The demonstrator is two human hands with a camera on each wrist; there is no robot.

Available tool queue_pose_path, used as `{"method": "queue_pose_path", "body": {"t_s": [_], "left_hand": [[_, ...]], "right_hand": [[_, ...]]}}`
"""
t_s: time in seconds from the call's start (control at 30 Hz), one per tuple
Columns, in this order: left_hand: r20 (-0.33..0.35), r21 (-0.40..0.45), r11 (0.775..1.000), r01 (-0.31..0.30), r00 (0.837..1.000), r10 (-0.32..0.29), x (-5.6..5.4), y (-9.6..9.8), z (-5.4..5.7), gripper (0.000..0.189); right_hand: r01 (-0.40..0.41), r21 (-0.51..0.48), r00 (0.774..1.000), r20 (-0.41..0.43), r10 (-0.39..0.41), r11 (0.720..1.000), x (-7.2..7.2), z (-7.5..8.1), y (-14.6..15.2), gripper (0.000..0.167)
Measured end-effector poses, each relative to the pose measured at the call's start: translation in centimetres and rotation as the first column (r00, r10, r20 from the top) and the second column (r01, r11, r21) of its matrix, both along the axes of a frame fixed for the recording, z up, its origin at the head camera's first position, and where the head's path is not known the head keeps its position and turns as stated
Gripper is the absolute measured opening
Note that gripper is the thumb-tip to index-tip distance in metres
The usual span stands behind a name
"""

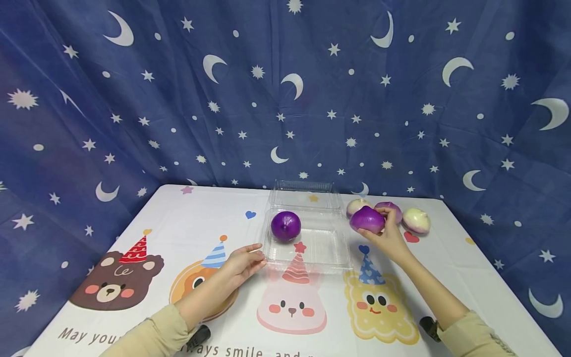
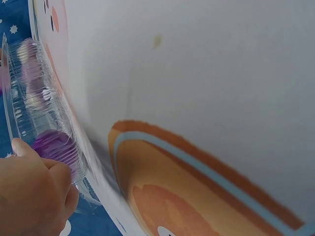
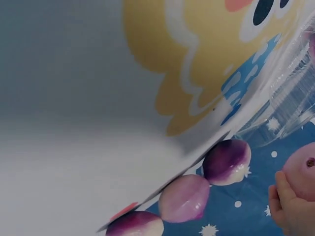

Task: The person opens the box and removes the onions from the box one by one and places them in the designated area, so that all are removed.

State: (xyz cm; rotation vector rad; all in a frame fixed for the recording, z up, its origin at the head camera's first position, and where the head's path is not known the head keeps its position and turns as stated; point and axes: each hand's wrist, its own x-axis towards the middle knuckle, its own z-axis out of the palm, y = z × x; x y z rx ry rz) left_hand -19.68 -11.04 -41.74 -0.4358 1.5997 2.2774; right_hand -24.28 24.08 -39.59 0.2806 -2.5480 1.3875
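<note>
My right hand holds a purple onion above the table, to the right of a clear plastic container. In the right wrist view, fingertips press the side of this onion, its root end facing the camera. The container's lid is folded back towards the curtain. Inside its base, on the left, sits another purple onion. My left hand pinches the container's near left corner. The left wrist view shows the thumb over the rim and the other fingers curled below.
Behind and right of the held onion, a white-and-purple onion, a pinkish purple onion and a pale onion lie in a row on the table. A white cartoon-print cloth covers the table. A blue starry curtain hangs behind.
</note>
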Motion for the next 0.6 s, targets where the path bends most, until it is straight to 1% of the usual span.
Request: {"method": "queue_pose_path", "body": {"t_s": [0.1, 0.17, 0.27, 0.33, 0.43, 0.6], "left_hand": [[0.001, 0.001, 1.000, 0.000, 1.000, 0.000, 0.0, 0.0, 0.0, 0.049], [0.002, -0.003, 1.000, -0.003, 1.000, 0.003, -0.1, 0.1, -0.1, 0.049], [0.005, -0.004, 1.000, -0.007, 1.000, 0.007, -0.1, 0.0, -0.1, 0.049], [0.006, -0.005, 1.000, -0.008, 1.000, 0.008, -0.1, 0.0, -0.2, 0.049], [0.007, -0.001, 1.000, -0.007, 1.000, 0.007, -0.1, 0.0, -0.2, 0.049], [0.003, 0.003, 1.000, -0.008, 1.000, 0.008, -0.2, 0.1, -0.1, 0.049]], "right_hand": [[-0.001, 0.038, 1.000, -0.010, 0.001, 0.999, 0.0, -0.1, 0.4, 0.075], [-0.003, 0.072, 1.000, 0.000, 0.003, 0.997, 0.1, -0.2, 0.7, 0.078], [0.011, 0.134, 1.000, 0.027, -0.015, 0.991, 0.3, -0.2, 1.0, 0.079], [0.019, 0.155, 0.999, 0.045, -0.027, 0.988, 0.4, -0.3, 1.1, 0.078], [0.013, 0.145, 0.998, 0.062, -0.022, 0.989, 0.4, -0.5, 1.3, 0.074], [-0.019, 0.101, 0.997, 0.076, 0.012, 0.995, 0.1, -0.7, 1.5, 0.067]]}}
